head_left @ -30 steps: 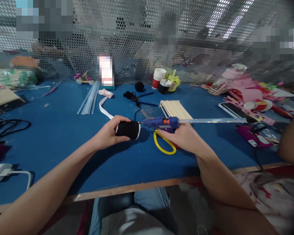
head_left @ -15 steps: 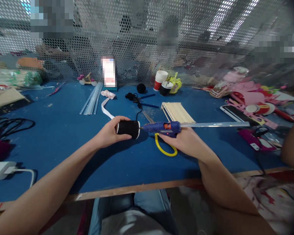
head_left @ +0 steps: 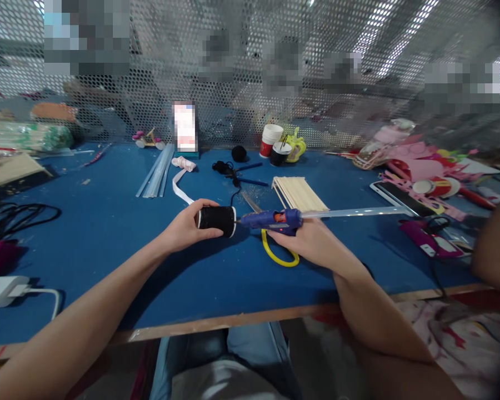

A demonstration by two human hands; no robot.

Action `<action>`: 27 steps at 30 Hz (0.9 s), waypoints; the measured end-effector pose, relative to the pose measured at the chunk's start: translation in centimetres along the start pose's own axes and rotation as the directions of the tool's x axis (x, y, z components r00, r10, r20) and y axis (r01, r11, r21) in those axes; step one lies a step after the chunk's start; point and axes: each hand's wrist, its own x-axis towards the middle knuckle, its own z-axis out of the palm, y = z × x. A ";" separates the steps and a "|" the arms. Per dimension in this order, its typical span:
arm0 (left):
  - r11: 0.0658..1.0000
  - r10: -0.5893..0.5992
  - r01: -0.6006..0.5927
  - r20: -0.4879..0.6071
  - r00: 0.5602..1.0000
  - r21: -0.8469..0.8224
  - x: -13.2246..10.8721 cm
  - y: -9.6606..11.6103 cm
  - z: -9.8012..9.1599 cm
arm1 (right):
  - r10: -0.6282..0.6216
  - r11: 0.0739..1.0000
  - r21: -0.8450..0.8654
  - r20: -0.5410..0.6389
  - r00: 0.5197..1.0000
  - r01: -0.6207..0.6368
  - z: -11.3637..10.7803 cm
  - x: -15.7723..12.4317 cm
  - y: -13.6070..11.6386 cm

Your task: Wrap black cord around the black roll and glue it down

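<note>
My left hand [head_left: 188,226] is closed around a paper cup wrapped in black yarn [head_left: 215,221], lying sideways with its white rim to the right. In my right hand [head_left: 308,243] is a blue glue gun [head_left: 270,219], gripped by its handle, a long clear glue stick [head_left: 358,212] poking out of its back. The nozzle points left and meets the cup's rim end, or nearly so; contact is hard to make out. Beneath the gun lie scissors with a yellow handle [head_left: 280,262], partly hidden by it. A black strand runs from the cup back to the tangled yarn [head_left: 227,168].
Behind stand a phone [head_left: 185,126], stacked paper cups [head_left: 271,140] and a black ball [head_left: 239,153]. Glue sticks [head_left: 155,172] and white ribbon [head_left: 179,188] lie left of centre, a wooden stick panel [head_left: 300,193] right. Another person's arm [head_left: 495,250] reaches in at far right.
The glue gun and my right hand have shifted slightly left, with the nozzle still at the cup's rim. My left hand holds the cup in nearly the same place.
</note>
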 end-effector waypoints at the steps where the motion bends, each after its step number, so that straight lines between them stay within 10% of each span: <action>1: 1.000 0.009 -0.009 -0.002 1.000 0.001 0.0 0.0 0.0 | 0.002 1.000 0.013 -0.001 1.000 -0.002 -0.1 0.0 0.0; 19: 0.935 0.321 -0.321 0.024 0.947 0.153 -0.2 0.1 0.1 | 0.189 0.963 0.209 -0.068 0.980 -0.171 -0.2 1.0 -0.1; 27: 0.963 0.245 -0.242 -0.011 0.969 0.118 -0.1 0.0 0.2 | 0.154 0.974 0.180 -0.098 0.983 -0.135 0.2 0.4 0.3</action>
